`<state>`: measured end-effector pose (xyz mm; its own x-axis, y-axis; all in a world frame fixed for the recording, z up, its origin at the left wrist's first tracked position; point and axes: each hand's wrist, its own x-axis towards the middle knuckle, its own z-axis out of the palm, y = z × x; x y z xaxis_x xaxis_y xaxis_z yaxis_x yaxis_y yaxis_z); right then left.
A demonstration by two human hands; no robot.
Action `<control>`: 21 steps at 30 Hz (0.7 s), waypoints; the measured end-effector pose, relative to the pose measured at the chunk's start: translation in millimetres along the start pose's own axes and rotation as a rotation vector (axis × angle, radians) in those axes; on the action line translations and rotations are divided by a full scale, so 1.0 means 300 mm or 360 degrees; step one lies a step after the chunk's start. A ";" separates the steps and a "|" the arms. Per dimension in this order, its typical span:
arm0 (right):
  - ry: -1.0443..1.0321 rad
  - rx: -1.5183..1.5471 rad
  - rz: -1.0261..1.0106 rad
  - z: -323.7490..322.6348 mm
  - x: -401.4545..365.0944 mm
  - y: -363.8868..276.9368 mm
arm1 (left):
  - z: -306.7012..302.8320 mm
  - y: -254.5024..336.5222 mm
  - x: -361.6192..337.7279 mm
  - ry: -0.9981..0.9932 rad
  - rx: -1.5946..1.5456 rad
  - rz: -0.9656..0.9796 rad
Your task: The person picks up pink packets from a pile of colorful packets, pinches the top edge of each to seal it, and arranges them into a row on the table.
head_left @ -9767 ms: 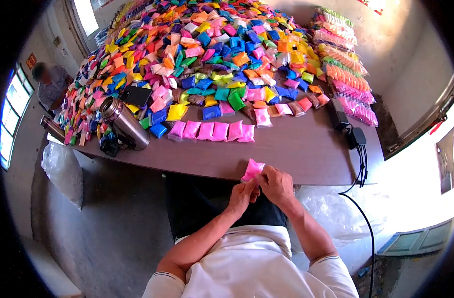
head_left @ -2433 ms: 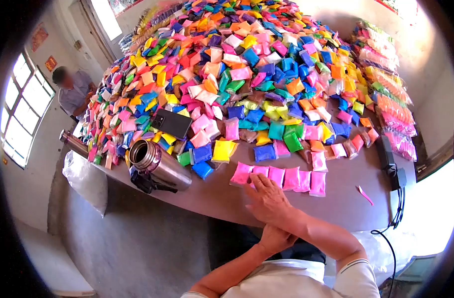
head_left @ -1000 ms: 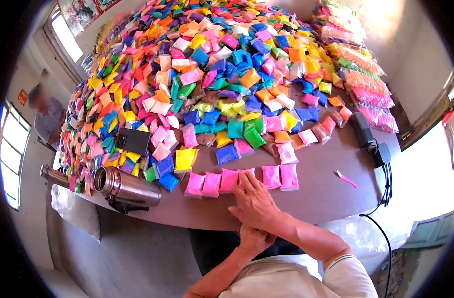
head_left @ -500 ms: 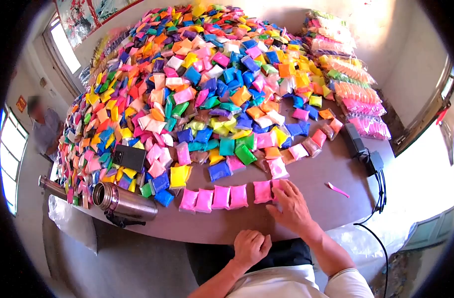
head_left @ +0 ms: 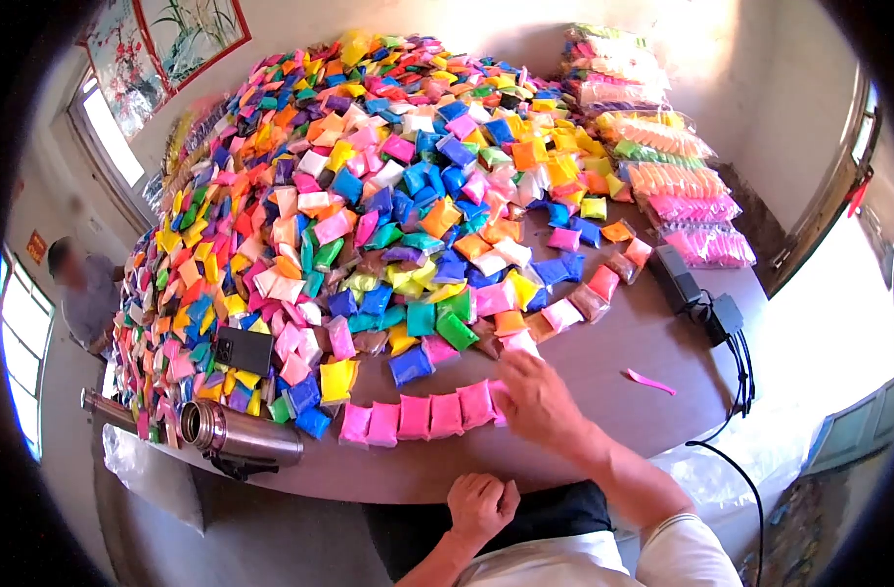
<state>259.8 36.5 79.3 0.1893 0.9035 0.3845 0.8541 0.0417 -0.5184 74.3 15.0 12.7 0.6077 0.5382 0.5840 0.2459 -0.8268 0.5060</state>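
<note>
The row of pink packets (head_left: pixel 415 418) lies on the table (head_left: pixel 613 342), and the gap that was in it a moment before is now closed. The right hand (head_left: pixel 540 401) is at the row's right end, its fingers bent; whether it grips a packet, I cannot tell. The left hand (head_left: pixel 482 507) remains near the table edge, curled narrow, seemingly with nothing inside.
</note>
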 end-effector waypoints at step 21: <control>0.0765 0.0080 0.0545 0.077 0.657 0.580 | -0.006 0.028 0.100 -0.0413 0.0238 -0.0529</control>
<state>434.5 231.7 47.2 0.6583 0.5749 0.4860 0.6841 -0.1873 -0.7050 93.2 24.5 35.6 0.6418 0.7355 0.2173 0.5547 -0.6408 0.5307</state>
